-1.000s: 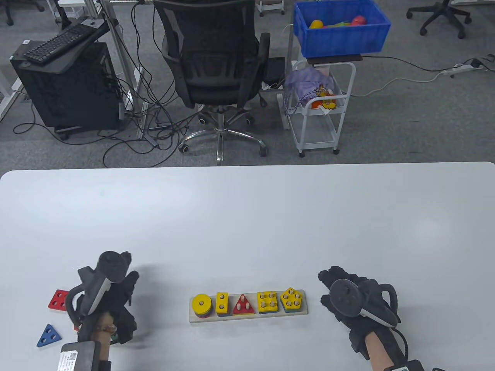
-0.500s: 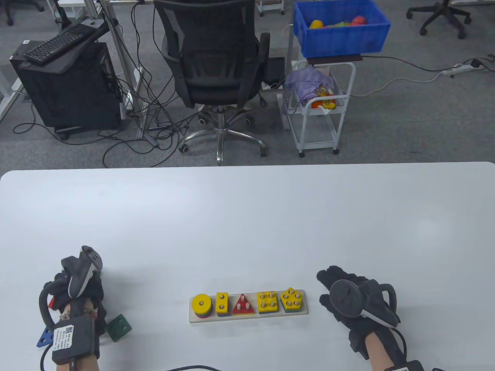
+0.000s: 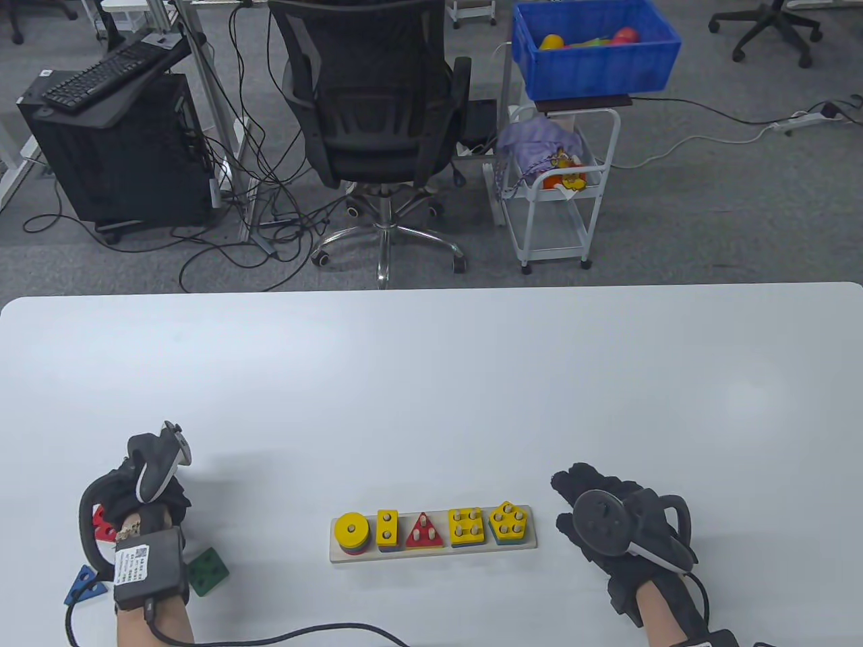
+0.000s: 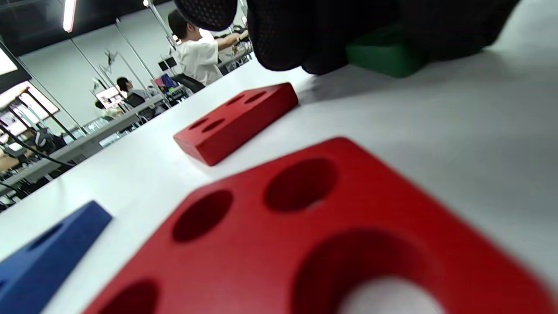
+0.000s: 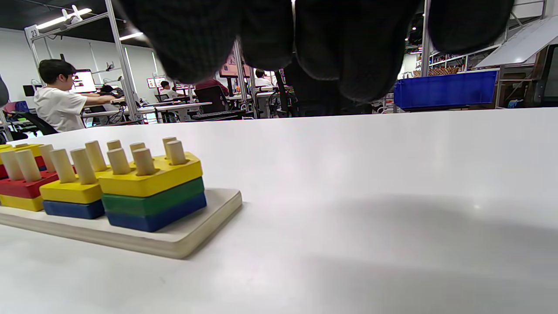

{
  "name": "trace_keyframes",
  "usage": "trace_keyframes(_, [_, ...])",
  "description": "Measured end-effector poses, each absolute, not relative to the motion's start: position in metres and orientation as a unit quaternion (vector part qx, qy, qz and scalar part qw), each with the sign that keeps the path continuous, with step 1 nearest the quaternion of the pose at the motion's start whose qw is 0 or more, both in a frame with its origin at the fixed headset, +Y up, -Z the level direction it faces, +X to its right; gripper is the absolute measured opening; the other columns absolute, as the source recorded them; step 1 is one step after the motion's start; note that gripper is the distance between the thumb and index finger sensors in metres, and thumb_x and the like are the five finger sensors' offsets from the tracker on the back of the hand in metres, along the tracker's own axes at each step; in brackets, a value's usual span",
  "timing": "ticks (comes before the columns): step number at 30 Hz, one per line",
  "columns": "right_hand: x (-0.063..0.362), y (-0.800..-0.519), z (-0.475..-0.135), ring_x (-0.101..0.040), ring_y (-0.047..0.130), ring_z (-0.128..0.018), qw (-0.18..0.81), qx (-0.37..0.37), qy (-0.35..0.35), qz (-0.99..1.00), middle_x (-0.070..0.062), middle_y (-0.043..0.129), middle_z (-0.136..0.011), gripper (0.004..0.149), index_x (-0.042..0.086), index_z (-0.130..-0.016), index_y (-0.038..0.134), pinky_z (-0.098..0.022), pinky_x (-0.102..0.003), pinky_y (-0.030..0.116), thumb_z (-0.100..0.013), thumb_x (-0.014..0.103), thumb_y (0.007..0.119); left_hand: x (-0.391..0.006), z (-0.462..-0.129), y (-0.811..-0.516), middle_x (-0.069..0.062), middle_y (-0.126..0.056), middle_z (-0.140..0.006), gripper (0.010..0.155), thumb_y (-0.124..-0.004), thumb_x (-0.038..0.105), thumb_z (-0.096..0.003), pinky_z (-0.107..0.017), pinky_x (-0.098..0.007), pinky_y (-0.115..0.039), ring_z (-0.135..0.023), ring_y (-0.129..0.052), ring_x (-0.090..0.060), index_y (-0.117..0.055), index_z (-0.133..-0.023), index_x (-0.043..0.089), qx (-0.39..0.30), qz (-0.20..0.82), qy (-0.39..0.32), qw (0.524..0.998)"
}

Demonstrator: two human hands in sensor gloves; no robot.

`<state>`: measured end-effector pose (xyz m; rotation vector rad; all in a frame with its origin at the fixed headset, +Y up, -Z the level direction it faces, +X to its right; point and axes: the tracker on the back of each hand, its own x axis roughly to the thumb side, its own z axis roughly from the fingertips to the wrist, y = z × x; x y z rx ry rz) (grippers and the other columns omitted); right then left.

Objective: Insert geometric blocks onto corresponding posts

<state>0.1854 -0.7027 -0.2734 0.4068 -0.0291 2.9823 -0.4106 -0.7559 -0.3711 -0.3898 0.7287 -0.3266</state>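
Observation:
The wooden peg board [image 3: 431, 551] lies near the table's front edge, with a yellow disc, yellow rectangle, red triangle [image 3: 423, 532], yellow square and yellow pentagon [image 3: 508, 522] topping its stacks. Loose blocks lie at the front left: a red square [image 3: 101, 522], a blue triangle [image 3: 84, 585] and a green square [image 3: 207, 571]. My left hand [image 3: 152, 488] is among them. In the left wrist view its fingers [image 4: 305, 35] curl over another green block [image 4: 383, 54] on the table, beyond a red rectangle [image 4: 237, 122] and the red square [image 4: 305, 235]. My right hand [image 3: 580, 499] rests open, right of the board.
An office chair [image 3: 377, 101], a white cart [image 3: 559, 189] carrying a blue bin [image 3: 593, 50] and a computer tower stand beyond the table's far edge. A cable [image 3: 303, 633] trails from my left wrist along the front edge.
My left hand has moved left, away from the board and onto the loose blocks, which uncovered the green square by my wrist. The right hand has stayed put.

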Motion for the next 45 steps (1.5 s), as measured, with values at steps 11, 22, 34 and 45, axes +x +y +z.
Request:
trace_keyframes(11, [0.185, -0.703, -0.273, -0.042, 0.083, -0.083, 0.065, 0.135, -0.008, 0.989, -0.020, 0.069, -0.101, 0.057, 0.017, -0.096, 0.067, -0.058, -0.068, 0.065, -0.044, 0.040, 0.078, -0.384, -0.363, -0.717, 0.016, -0.072, -0.110, 0.062, -0.080, 0.052, -0.0365, -0.081, -0.047, -0.055, -0.101, -0.072, -0.010, -0.064, -0.096, 0.047, -0.113, -0.047, 0.276, 0.953])
trace_keyframes(22, [0.185, -0.701, -0.271, -0.042, 0.083, -0.083, 0.065, 0.140, -0.017, 0.988, -0.020, 0.069, -0.101, 0.057, 0.017, -0.096, 0.067, -0.058, -0.068, 0.065, -0.044, 0.040, 0.078, -0.284, -0.331, -0.668, 0.015, -0.073, -0.109, 0.062, -0.080, 0.054, -0.0366, -0.081, -0.049, -0.055, -0.101, -0.072, -0.012, -0.066, -0.096, 0.046, -0.048, 0.028, 0.051, 0.997])
trace_keyframes(34, [0.185, -0.701, -0.270, -0.042, 0.083, -0.083, 0.059, 0.140, -0.019, 0.988, -0.020, 0.069, -0.101, 0.057, 0.017, -0.096, 0.067, -0.058, -0.068, 0.065, -0.044, 0.040, 0.078, -0.152, -0.277, -0.684, 0.016, -0.072, -0.109, 0.061, -0.080, 0.055, -0.0366, -0.081, -0.049, -0.054, -0.102, -0.071, -0.012, -0.067, -0.096, 0.047, -0.048, -0.015, -0.166, 0.985])
trace_keyframes(45, [0.183, -0.701, -0.269, -0.042, 0.083, -0.083, 0.055, 0.147, -0.015, 0.988, -0.020, 0.069, -0.101, 0.057, 0.017, -0.096, 0.067, -0.059, -0.068, 0.065, -0.044, 0.040, 0.078, -0.101, -0.278, -0.720, 0.017, -0.067, -0.110, 0.061, -0.081, 0.052, -0.0367, -0.082, -0.049, -0.051, -0.104, -0.067, -0.011, -0.066, -0.096, 0.047, -0.036, -0.091, -0.208, 0.973])
